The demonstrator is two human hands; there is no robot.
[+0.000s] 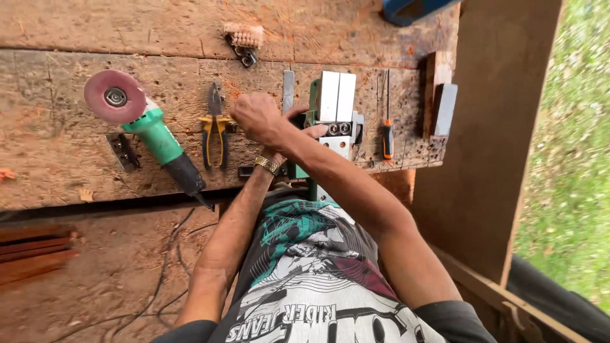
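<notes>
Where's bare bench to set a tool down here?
Free: the bench left of the angle grinder, and the far plank behind it. Crowded: the pliers, both hands (left hand, right hand), the green planer and the screwdriver.

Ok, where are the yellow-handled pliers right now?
The yellow-handled pliers lie on the wooden workbench, between the green angle grinder and the hands, nearest the right hand.

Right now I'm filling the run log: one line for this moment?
hands crossed at planer | grinder, pliers left | screwdriver right | all on bench
</notes>
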